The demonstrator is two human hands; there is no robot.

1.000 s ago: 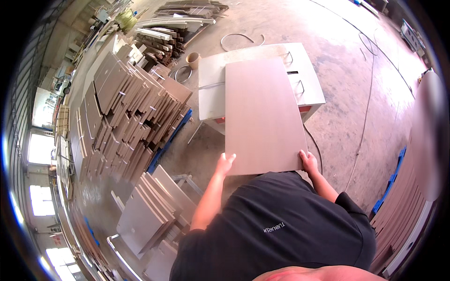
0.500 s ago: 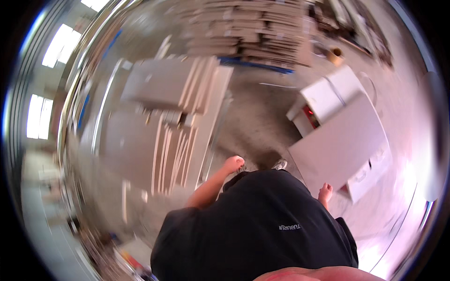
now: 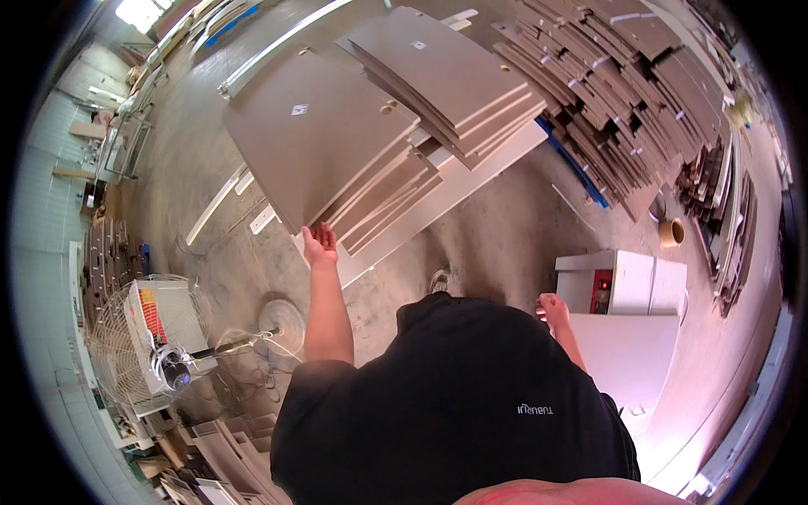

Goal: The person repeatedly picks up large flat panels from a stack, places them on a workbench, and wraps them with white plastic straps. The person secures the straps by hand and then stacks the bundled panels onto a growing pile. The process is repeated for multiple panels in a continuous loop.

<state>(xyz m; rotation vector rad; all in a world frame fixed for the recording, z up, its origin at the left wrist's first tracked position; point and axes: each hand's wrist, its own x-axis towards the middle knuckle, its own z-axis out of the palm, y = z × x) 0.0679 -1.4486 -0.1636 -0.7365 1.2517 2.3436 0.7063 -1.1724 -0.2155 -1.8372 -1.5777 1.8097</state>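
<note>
My left hand [image 3: 320,246] reaches to the near corner of a stack of flat grey-brown boards [image 3: 328,126]. Its fingers are stretched out and apart at the corner of the top board; whether they touch it, I cannot tell. Beside that stack, farther right, lies a second stack of similar boards [image 3: 446,71]. Both rest on a large pale panel [image 3: 471,172]. My right hand [image 3: 553,310] hangs at my right side, empty, its fingers loosely bent and a little apart. Nearest to it is a white machine cabinet [image 3: 631,278] with a red part in its opening.
A wire-caged floor fan [image 3: 151,337] with a round base [image 3: 282,324] stands at left. Many brown flat pieces [image 3: 614,101] are piled on a blue pallet [image 3: 581,168] at far right. A cardboard tube [image 3: 671,233] stands near them. White strips [image 3: 215,206] lie on the floor.
My view has turned left, bringing the board stacks ahead of me and the fan into sight. My left hand has moved forward to the top board's corner, its fingers now stretched out.
</note>
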